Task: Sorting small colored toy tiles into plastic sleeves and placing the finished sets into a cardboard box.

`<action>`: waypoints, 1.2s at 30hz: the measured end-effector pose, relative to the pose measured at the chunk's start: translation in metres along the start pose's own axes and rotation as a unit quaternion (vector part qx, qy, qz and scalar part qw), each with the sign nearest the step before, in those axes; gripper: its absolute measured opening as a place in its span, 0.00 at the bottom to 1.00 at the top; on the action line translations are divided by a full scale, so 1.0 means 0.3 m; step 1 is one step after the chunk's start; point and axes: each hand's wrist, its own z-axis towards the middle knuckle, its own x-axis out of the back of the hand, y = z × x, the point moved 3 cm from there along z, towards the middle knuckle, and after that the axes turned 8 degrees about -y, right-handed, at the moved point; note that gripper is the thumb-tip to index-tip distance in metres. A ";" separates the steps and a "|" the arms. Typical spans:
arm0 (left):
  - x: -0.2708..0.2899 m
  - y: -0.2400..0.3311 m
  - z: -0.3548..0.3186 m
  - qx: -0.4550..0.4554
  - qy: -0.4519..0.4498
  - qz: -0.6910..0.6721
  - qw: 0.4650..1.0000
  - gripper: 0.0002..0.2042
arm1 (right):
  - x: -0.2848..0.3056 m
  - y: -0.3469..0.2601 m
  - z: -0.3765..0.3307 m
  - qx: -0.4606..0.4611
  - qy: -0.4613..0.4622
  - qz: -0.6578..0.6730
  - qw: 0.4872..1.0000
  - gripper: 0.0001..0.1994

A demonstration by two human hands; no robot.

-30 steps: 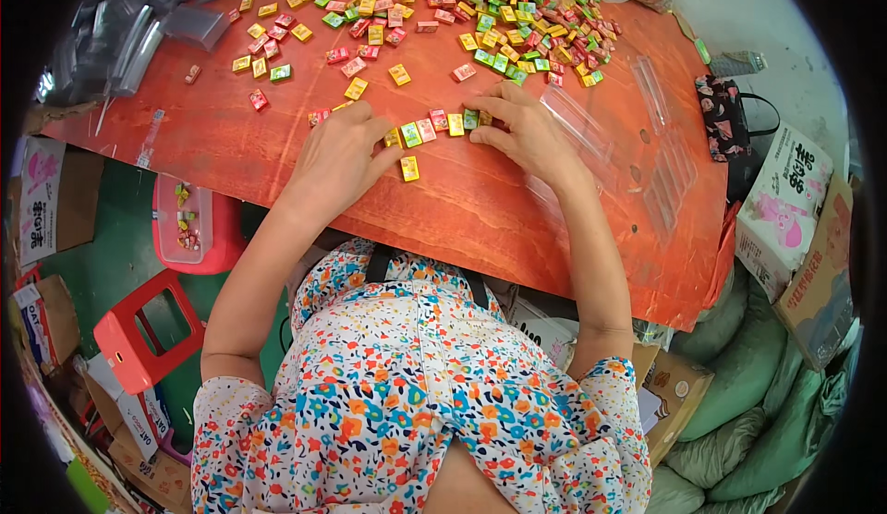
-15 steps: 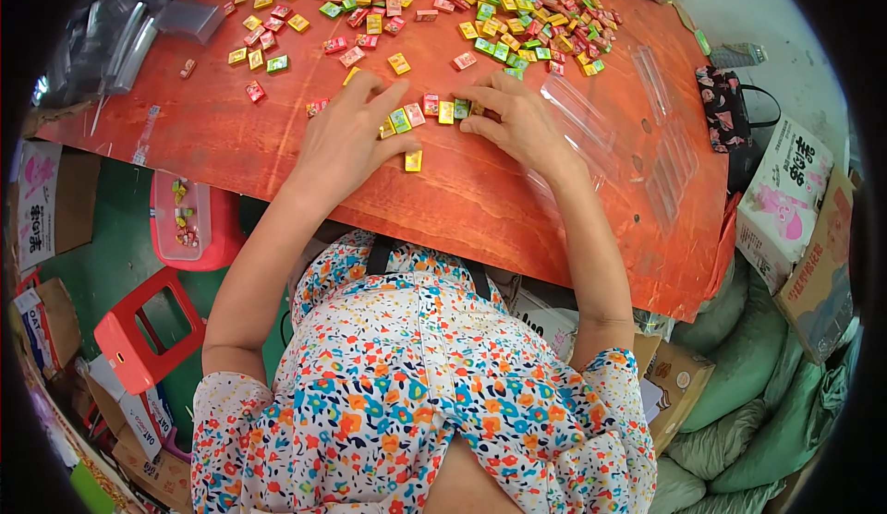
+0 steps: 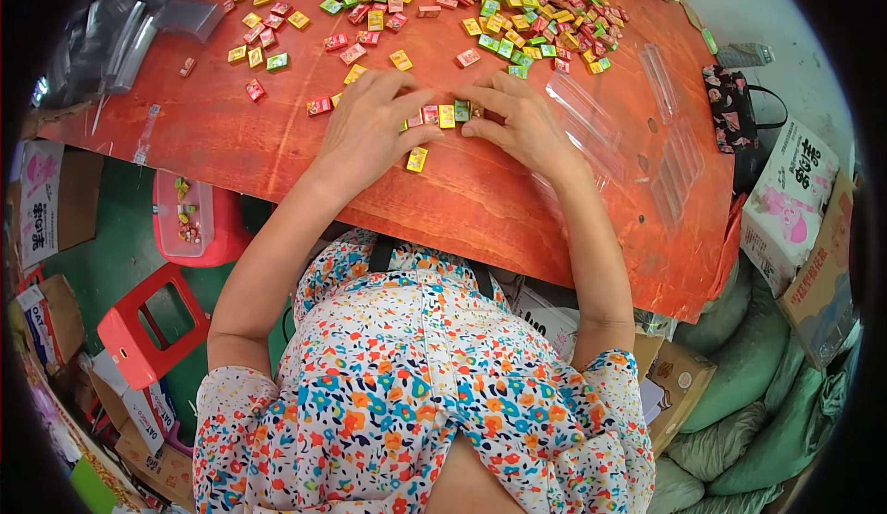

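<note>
A short row of small candy-sized boxes lies on the table between my hands, with a red box (image 3: pixel 430 115), a yellow box (image 3: pixel 446 116) and a green box (image 3: pixel 461 110) showing. My left hand (image 3: pixel 374 133) is curled round the row's left end, thumb on the near side and fingers on the far side, partly hiding the boxes there. At the right end my right hand (image 3: pixel 522 126) pinches the row the same way, over a darker box. A single yellow box (image 3: pixel 417 159) lies just below my left thumb.
Many loose small boxes (image 3: pixel 517 24) are heaped along the far side of the red table (image 3: pixel 443 214). Clear plastic trays (image 3: pixel 582 112) lie to the right, grey plastic sleeves (image 3: pixel 189 17) at the far left. A tub (image 3: pixel 189 237) with small boxes sits below left, beside a red stool (image 3: pixel 152 325).
My left hand has moved right, closing the gap and bringing its boxes up against the others in the row. My right hand has stayed nearly in place.
</note>
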 end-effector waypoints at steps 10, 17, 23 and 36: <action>0.072 -0.018 -0.080 0.101 -0.074 0.003 0.992 0.22 | 0.009 -0.054 0.002 -0.036 -0.015 -0.063 0.997 0.26; 0.032 -0.025 -0.028 0.094 -0.117 -0.041 0.988 0.17 | -0.048 -0.038 -0.010 0.024 0.084 -0.067 0.994 0.17; 0.048 0.017 0.051 0.064 -0.109 -0.084 0.988 0.13 | -0.004 -0.058 -0.075 -0.030 0.104 -0.038 0.993 0.14; -0.343 0.161 0.533 -0.151 -0.155 -0.059 0.975 0.14 | 0.215 0.277 -0.363 -0.205 0.170 -0.113 0.957 0.14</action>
